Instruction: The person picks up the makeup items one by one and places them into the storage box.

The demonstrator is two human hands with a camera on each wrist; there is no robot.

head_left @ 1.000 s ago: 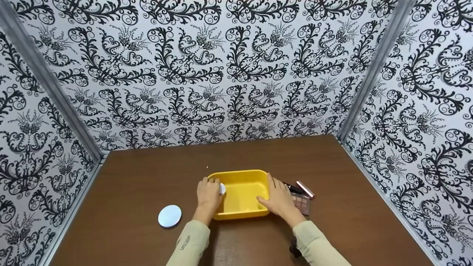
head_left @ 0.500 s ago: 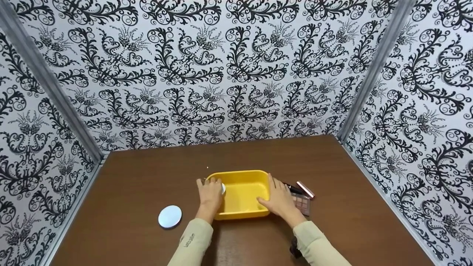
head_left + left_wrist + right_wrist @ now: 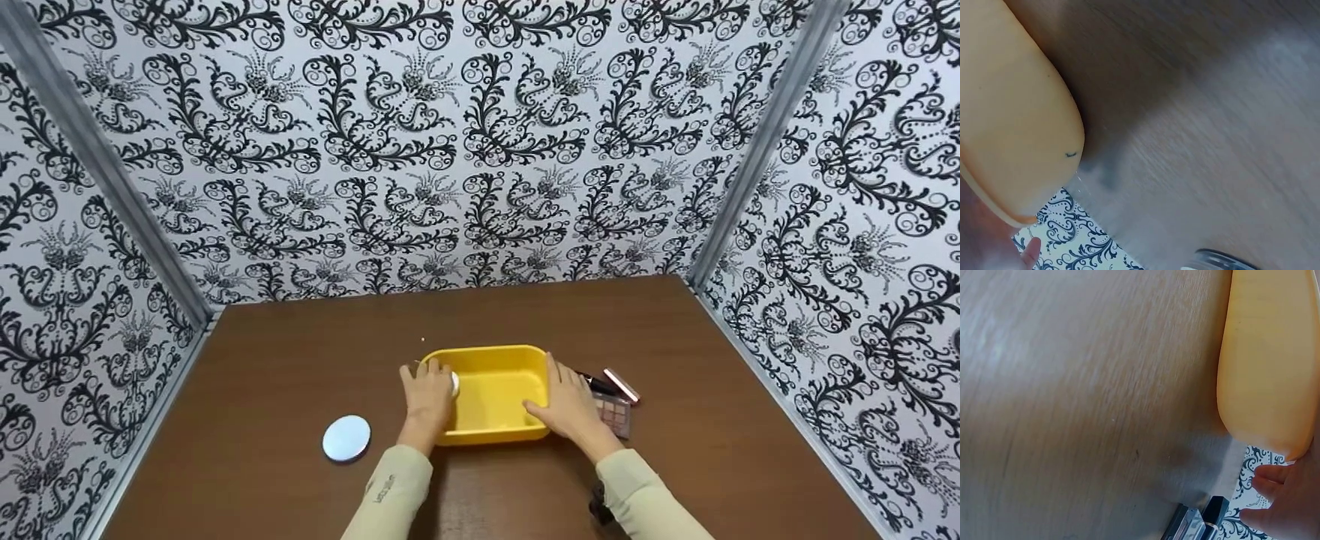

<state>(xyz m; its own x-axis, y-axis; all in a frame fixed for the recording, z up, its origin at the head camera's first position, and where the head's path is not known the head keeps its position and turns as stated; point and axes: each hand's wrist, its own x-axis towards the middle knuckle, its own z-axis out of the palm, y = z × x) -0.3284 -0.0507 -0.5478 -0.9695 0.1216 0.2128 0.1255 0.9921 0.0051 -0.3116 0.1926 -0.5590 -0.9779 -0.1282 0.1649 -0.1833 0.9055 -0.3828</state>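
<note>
A yellow plastic tub (image 3: 495, 436) stands on the table between both hands. My left hand (image 3: 427, 397) lies over its left end, fingers bent across the rim and one finger spread outside. Beside those fingers, inside the tub, shows part of a white round thing (image 3: 454, 384); the hand hides the rest. My right hand (image 3: 571, 405) grips the right end, thumb on the inner side and fingers along the outside. Both wrist views catch the tub's outer wall (image 3: 1022, 112) at close range, with fingertips (image 3: 1266, 488) past its corner in the right one.
A round white disc-shaped case (image 3: 346, 438) lies left of the tub. Right of it lie an eyeshadow palette (image 3: 613, 416), a black tube (image 3: 600, 385) and a pinkish shiny tube (image 3: 622, 385). Patterned walls (image 3: 480, 150) enclose the brown table (image 3: 315, 352).
The left hand's fingers have spread slightly, with one finger moved outward from the tub. The right hand and the tub stay in place.
</note>
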